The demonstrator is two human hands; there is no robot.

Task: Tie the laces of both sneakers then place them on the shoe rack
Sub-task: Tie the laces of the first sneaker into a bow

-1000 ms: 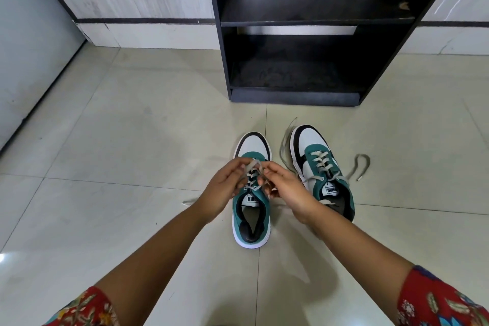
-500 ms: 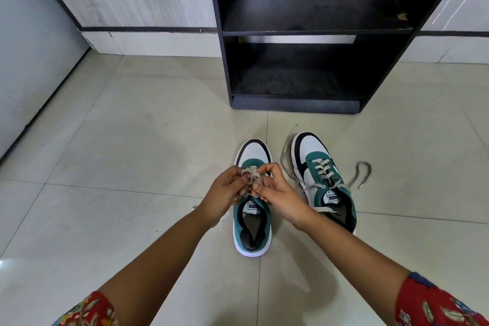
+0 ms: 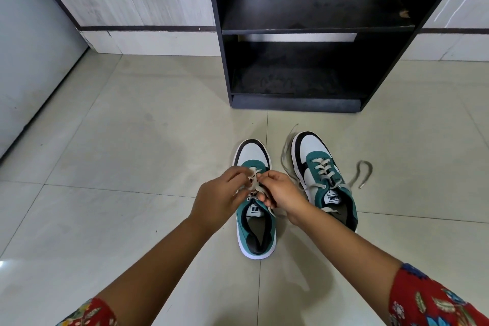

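Your two forearms reach in from the near edge, and your left hand (image 3: 219, 198) and right hand (image 3: 281, 193) meet over the tongue of the left sneaker (image 3: 255, 209). Both are pinching its laces (image 3: 253, 180), fingertips almost touching. A second ago your hands sat slightly apart with the strands drawn out between them; they have since closed together and the lace has bunched into a small loop at your fingertips, so I judge the knot is forming but not yet pulled tight. Just to the right, the right sneaker (image 3: 324, 180) stands untouched, its loose lace (image 3: 363, 171) trailing on the tiled floor (image 3: 119, 140) on both sides. Farther off, the black shoe rack (image 3: 312, 26) stands against the wall, both shelves bare, so most of the task remains.
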